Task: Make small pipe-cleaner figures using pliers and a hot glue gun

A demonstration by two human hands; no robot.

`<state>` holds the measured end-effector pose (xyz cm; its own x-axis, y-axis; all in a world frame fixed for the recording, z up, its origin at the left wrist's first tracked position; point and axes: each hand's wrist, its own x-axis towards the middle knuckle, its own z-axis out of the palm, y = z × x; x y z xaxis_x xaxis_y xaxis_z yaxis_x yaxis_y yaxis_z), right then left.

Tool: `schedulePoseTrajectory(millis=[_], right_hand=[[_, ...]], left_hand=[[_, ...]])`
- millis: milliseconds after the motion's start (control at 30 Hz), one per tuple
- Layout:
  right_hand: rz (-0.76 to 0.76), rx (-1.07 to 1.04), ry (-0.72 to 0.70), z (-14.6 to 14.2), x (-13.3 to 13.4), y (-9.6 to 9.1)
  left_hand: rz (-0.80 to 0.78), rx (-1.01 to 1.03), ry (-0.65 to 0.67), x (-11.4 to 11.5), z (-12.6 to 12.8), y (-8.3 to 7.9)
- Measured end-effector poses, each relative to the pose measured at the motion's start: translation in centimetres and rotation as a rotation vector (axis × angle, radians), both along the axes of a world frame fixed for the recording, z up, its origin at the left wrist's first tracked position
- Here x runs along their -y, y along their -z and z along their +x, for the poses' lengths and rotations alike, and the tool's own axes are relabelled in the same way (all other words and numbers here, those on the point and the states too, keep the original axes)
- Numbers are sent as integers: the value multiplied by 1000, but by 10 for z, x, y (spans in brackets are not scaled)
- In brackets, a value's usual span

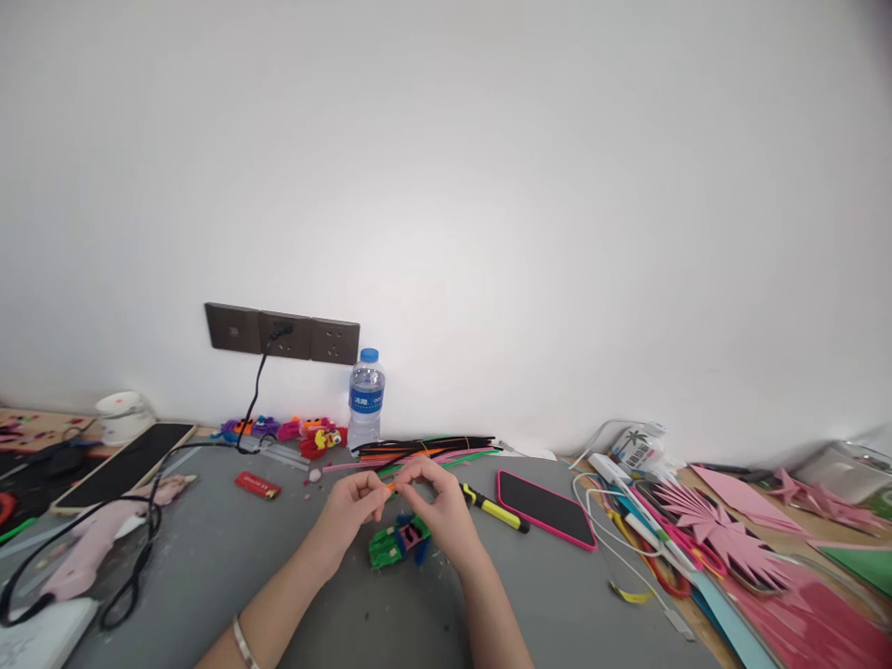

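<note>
My left hand (350, 514) and my right hand (440, 506) meet above the grey mat (279, 576), fingertips pinched together on a short orange pipe cleaner (390, 485) held between them. Just below the hands, on the mat, lies a small green, blue and pink pipe-cleaner figure (399, 544). A silver bracelet sits on my left wrist. Behind the hands a bundle of coloured pipe cleaners (425, 450) lies across the table.
A water bottle (366, 398) stands by the wall under a row of sockets (282, 334). A pink-cased phone (545, 508) and a yellow cutter (494, 508) lie to the right, a pink glue gun (90, 548) and a red lighter (257, 485) to the left. Pink paper cut-outs (725, 539) crowd the right.
</note>
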<state>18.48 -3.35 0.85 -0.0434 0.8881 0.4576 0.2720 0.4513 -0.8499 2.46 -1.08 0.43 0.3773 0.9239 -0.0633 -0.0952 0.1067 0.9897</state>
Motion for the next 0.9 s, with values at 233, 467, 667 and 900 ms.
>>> schedulePoseTrajectory(millis=[233, 467, 667, 900], right_hand=[[116, -37, 27, -15, 1, -2], [124, -62, 46, -20, 2, -1], [11, -42, 46, 6, 1, -2], [-90, 28, -54, 14, 7, -12]], left_hand=[[-24, 183, -115, 3, 6, 3], [-47, 253, -245, 10, 15, 5], [29, 42, 4, 6, 5, -2], [74, -75, 136, -3, -5, 3]])
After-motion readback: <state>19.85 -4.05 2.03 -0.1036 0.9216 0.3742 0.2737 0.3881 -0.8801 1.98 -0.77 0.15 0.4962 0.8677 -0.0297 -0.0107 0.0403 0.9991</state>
